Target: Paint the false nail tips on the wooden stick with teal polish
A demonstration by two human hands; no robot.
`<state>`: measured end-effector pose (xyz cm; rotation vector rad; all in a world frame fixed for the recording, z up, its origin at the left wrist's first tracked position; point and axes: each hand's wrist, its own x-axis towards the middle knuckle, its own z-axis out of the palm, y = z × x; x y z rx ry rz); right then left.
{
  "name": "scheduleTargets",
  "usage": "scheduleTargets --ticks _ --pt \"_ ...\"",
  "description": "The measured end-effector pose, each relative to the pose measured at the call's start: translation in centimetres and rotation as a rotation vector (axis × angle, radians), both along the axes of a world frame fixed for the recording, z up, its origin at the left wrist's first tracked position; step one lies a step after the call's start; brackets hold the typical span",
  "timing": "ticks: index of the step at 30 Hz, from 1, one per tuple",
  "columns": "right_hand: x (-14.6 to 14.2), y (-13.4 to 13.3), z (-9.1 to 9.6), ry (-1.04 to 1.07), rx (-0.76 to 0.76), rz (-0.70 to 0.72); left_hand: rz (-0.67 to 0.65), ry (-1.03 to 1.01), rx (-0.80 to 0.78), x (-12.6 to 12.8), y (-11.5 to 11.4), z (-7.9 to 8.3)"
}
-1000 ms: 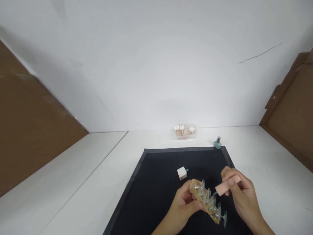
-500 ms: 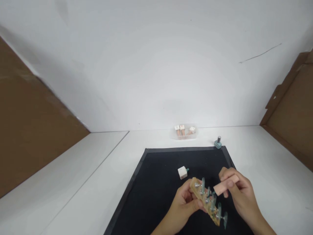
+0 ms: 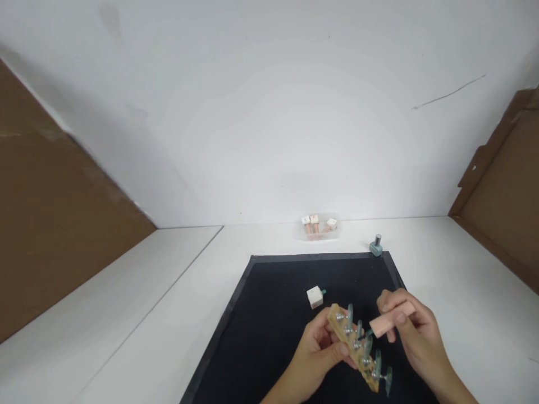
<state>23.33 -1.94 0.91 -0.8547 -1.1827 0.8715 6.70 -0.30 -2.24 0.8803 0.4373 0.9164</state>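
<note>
My left hand (image 3: 314,350) grips a tan wooden strip (image 3: 337,324) studded with metal screws and several teal nail tips standing in a row. My right hand (image 3: 410,336) pinches a small pink block (image 3: 389,324) and holds its end against one teal tip near the strip's middle. Both hands hover over a black mat (image 3: 269,314). A small white cube with a teal nub (image 3: 314,297) lies on the mat just beyond the strip.
A teal nail-polish bottle (image 3: 375,246) stands at the mat's far right corner. A clear tray (image 3: 319,227) with white-capped pink pieces sits by the back wall. Brown cardboard panels flank the white table on the left (image 3: 50,224) and right (image 3: 505,191).
The pink block in my right hand has shifted slightly back and forth along the teal tips. The strip in my left hand has tilted a little.
</note>
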Motion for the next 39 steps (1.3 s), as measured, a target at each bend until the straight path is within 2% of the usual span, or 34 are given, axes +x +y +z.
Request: scheduleTargets --ticks 3,6,10,13,17,22,32,39 --pt "0.0 0.0 -0.1 0.003 -0.037 -0.030 -0.003 0.003 0.004 -0.1 0.0 -0.1" --pt "-0.1 0.1 -0.3 0.092 -0.066 -0.078 0.009 0.012 0.013 -0.3 -0.1 -0.3" --pt "-0.3 0.1 -0.4 0.228 -0.082 -0.043 0.051 0.043 0.025 -0.5 -0.1 -0.3" --pt "-0.2 0.1 -0.4 0.243 -0.084 -0.027 0.096 0.068 0.042 -0.4 -0.1 -0.3" --pt "0.1 0.1 -0.6 0.201 0.000 -0.010 0.175 0.098 0.083 -0.2 -0.1 -0.6" --pt "0.6 0.1 -0.6 0.041 0.047 0.089 0.226 0.162 0.116 0.0 -0.1 -0.8" --pt "1.0 0.3 -0.4 -0.063 0.084 0.150 0.208 0.237 0.184 0.4 -0.1 0.0" --pt "0.9 0.3 -0.3 -0.064 0.071 0.111 0.194 0.212 0.209 0.4 -0.3 0.1"
